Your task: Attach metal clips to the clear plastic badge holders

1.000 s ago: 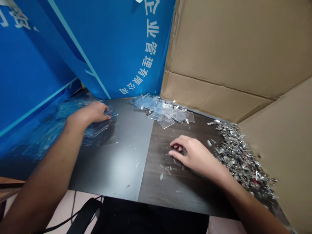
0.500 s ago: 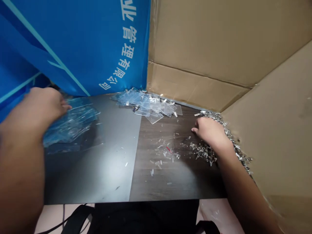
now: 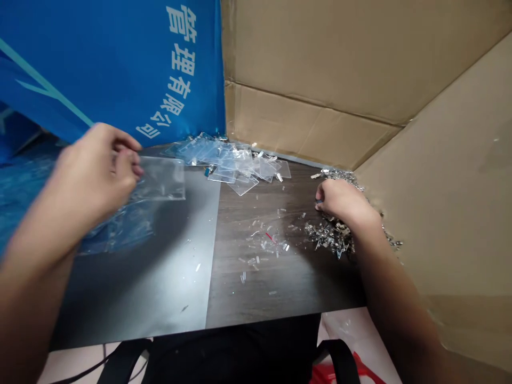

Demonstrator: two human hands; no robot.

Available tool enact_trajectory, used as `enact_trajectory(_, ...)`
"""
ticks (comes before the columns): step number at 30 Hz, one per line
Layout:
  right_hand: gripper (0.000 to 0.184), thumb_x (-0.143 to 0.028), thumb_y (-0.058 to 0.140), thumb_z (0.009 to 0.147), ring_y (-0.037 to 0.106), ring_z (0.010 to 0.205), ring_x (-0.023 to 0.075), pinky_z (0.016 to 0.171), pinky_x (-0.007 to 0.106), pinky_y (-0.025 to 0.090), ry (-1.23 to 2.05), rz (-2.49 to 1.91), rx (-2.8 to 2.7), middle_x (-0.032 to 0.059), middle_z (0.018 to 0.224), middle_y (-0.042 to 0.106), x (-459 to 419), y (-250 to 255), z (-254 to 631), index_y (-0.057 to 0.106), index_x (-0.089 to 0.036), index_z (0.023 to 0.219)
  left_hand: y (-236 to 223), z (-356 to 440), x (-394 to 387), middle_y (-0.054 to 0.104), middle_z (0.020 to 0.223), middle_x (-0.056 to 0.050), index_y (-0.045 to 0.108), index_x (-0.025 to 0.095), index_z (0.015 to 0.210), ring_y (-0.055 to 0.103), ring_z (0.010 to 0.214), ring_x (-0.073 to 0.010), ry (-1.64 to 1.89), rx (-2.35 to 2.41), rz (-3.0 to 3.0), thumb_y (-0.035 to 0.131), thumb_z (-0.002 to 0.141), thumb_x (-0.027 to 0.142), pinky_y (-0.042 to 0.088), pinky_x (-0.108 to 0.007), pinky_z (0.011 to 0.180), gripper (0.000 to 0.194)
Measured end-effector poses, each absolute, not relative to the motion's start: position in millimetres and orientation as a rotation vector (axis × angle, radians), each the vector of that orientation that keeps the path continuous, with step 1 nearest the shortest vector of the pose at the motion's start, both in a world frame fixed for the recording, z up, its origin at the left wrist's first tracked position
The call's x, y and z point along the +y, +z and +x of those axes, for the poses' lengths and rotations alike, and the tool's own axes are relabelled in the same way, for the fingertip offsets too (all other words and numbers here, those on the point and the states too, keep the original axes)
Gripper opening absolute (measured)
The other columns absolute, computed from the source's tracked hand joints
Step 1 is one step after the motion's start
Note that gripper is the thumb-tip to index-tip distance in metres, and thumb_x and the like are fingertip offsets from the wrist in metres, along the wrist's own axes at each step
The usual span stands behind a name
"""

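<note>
A clear plastic sleeve (image 3: 162,178) was pinched in the left hand (image 3: 94,168) over the table's (image 3: 136,288) left side, hands well apart. The right hand (image 3: 344,201) was curled at a heap of metal clips (image 3: 330,237) on the table's right side; cannot tell if it gripped any. Loose clear sleeves (image 3: 230,165) lay along the table's back edge, a stack of blue-tinted sleeves (image 3: 120,229) at its left, small clear bits (image 3: 260,245) mid-table.

I'm looking through the one head-worn camera, set above the near edge of the desk (image 3: 132,304) and tilted forward and down toward its far corner, where the blue banner (image 3: 120,69) meets the cardboard sheet (image 3: 312,69). It sits close, with the person's left hand (image 3: 94,170) and right hand (image 3: 344,202) both in frame.
</note>
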State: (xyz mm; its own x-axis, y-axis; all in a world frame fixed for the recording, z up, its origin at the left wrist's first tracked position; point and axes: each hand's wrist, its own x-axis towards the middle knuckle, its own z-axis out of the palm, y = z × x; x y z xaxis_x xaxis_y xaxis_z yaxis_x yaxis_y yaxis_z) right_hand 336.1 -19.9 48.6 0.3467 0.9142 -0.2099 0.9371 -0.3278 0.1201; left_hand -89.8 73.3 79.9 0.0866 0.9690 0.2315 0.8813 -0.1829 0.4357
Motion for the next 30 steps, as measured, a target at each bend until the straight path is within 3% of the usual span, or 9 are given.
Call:
enact_trajectory(5,0.019,-0.011,0.078,0.089,0.078,0.096,0.0309,0.073,0.036,0.051,-0.148,2.386,1.663,0.013,0.102,0.082,-16,40,342,0.083,-0.021,0.103,73,-47,57,0.059,0.081,-0.004,0.068,0.014,0.121,0.057,0.073,-0.0214,0.565,1.413,2.085,0.046,0.096,0.018,0.045,-0.035,0.071,0.034)
enact_trajectory(10,0.022,-0.012,0.07,0.093,0.078,0.101,0.0319,0.08,0.039,0.054,-0.076,2.434,1.776,0.0135,0.107,0.084,-15,36,336,0.082,-0.019,0.11,57,-36,40,0.05,0.078,0.0,0.069,0.019,0.105,0.046,0.07,-0.0177,0.507,1.131,1.937,0.059,0.081,0.02,0.037,-0.032,0.065,0.026)
enact_trajectory(12,0.023,-0.01,0.064,0.095,0.078,0.101,0.0308,0.088,0.04,0.055,-0.048,2.462,1.922,0.0124,0.104,0.084,-16,35,328,0.082,-0.018,0.108,50,-31,34,0.052,0.082,0.0,0.067,0.021,0.107,0.051,0.075,-0.018,0.553,0.961,1.819,0.07,0.077,0.022,0.041,-0.032,0.066,0.03)
enact_trajectory(15,0.026,-0.012,0.059,0.099,0.077,0.102,0.0307,0.095,0.042,0.056,-0.03,2.51,2.133,0.013,0.106,0.084,-19,35,312,0.084,-0.018,0.105,41,-26,29,0.058,0.092,-0.002,0.065,0.025,0.123,0.058,0.08,-0.0184,0.593,0.785,1.671,0.085,0.075,0.024,0.047,-0.033,0.069,0.052)
enact_trajectory(19,0.025,-0.016,0.057,0.102,0.075,0.108,0.0311,0.101,0.045,0.056,-0.117,2.53,2.394,0.0146,0.113,0.08,-24,36,290,0.081,-0.018,0.107,34,-24,27,0.053,0.093,0.0,0.063,0.026,0.128,0.058,0.082,-0.0164,0.65,0.792,1.635,0.089,0.078,0.023,0.05,-0.032,0.072,0.057)
enact_trajectory(22,0.023,-0.018,0.054,0.106,0.074,0.101,0.0264,0.096,0.042,0.056,-0.377,2.484,2.64,0.012,0.111,0.075,-28,33,277,0.077,-0.021,0.111,32,-24,25,0.044,0.089,0.003,0.059,0.025,0.129,0.049,0.075,-0.0137,0.634,0.819,1.623,0.085,0.083,0.023,0.044,-0.029,0.068,0.053)
enact_trajectory(26,0.024,-0.022,0.048,0.111,0.069,0.084,0.0195,0.084,0.039,0.055,-0.958,2.315,2.873,0.0081,0.109,0.067,-38,28,255,0.071,-0.022,0.115,29,-18,18,0.048,0.097,0.003,0.045,0.028,0.132,0.048,0.071,-0.0108,0.616,0.799,1.521,0.079,0.084,0.02,0.044,-0.028,0.064,0.059)
enact_trajectory(30,0.025,-0.02,0.046,0.112,0.067,0.101,0.0215,0.094,0.041,0.054,-1.418,1.917,2.989,0.0062,0.112,0.066,-57,24,230,0.071,-0.023,0.114,22,-8,9,0.05,0.118,-0.004,0.04,0.029,0.135,0.058,0.08,-0.0113,0.666,0.79,1.504,0.08,0.082,0.021,0.052,-0.028,0.066,0.067)
